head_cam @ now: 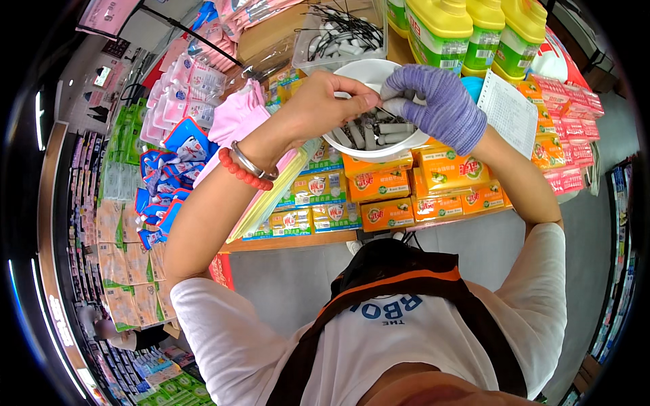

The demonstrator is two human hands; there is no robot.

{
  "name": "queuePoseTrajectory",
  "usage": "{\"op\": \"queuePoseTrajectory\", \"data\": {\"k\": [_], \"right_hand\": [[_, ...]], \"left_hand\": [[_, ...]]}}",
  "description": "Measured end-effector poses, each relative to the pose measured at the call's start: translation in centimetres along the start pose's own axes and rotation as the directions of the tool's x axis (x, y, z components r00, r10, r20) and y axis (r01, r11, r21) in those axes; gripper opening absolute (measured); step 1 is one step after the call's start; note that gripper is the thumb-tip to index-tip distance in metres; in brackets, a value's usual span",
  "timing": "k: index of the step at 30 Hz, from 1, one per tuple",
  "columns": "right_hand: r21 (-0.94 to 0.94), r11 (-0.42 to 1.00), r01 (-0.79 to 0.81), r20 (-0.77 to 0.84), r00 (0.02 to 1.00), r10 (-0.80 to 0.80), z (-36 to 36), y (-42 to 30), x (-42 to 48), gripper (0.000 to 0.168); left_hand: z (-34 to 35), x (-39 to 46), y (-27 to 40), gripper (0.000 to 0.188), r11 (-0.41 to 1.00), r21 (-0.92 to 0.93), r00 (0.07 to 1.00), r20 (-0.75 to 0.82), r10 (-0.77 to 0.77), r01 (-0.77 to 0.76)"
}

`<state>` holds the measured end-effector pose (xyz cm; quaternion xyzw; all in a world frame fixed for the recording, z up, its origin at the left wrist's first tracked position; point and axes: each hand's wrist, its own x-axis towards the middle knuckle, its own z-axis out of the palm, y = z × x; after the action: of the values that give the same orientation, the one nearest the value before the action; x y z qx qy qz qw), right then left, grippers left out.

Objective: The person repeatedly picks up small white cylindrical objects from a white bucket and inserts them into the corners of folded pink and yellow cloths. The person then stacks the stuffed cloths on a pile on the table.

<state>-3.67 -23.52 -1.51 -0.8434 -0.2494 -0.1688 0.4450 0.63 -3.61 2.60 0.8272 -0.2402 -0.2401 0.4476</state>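
My bare left hand (pixel 337 101), with a red bead bracelet (pixel 246 170) and a silver bangle (pixel 254 161) at its wrist, pinches thumb and forefinger together above a white plastic bowl (pixel 355 155). My right hand (pixel 434 104), in a purple knit glove with pale fingertips, pinches close beside it. A thin dark strand (pixel 388 112) runs between the fingertips of both hands; its ends are hidden. In the bowl lie several grey security tags (pixel 393 133) with dark cords. My fingers cover part of the bowl's far side.
Under the bowl are stacked orange soap packs (pixel 388 214) and yellow soap packs (pixel 317 188). Behind it stand a clear bin (pixel 335 63) of white tags and yellow-capped detergent jugs (pixel 439 35). Folded cloths (pixel 274 193) lie left, a printed sheet (pixel 508 114) right. A person (pixel 134 339) is at lower left.
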Motion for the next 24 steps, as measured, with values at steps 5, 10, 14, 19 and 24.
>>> {"op": "queuePoseTrajectory", "data": {"k": [5, 10, 14, 19, 24], "right_hand": [[0.082, 0.996, 0.016, -0.049, 0.999, -0.012, 0.2, 0.5, -0.5, 0.022], [-0.013, 0.985, 0.169, -0.004, 0.986, -0.17, -0.6, 0.9, -1.2, 0.019], [-0.043, 0.984, 0.175, -0.008, 0.984, -0.176, -0.4, 0.6, -1.2, 0.016], [-0.036, 0.977, 0.208, -0.011, 0.978, -0.209, -0.5, 0.5, -1.0, 0.015], [-0.035, 0.977, 0.211, -0.014, 0.977, -0.211, -0.4, 0.9, -1.1, 0.015]], "left_hand": [[-4.5, 3.4, -1.2, 0.019, 0.961, 0.217, 0.95, -0.22, 0.221, -0.173], [-7.8, 7.2, -0.2, 0.018, 0.706, 0.688, 0.955, -0.062, 0.29, -0.17], [-8.7, 12.1, -3.0, 0.02, 0.574, 0.78, 0.967, 0.222, 0.121, -0.251], [-7.4, 14.5, -3.7, 0.023, 0.347, 0.938, 0.986, 0.06, -0.157, -0.002], [-6.2, 15.1, -3.5, 0.022, 0.163, 0.987, 0.991, 0.03, -0.13, -0.009]]}}
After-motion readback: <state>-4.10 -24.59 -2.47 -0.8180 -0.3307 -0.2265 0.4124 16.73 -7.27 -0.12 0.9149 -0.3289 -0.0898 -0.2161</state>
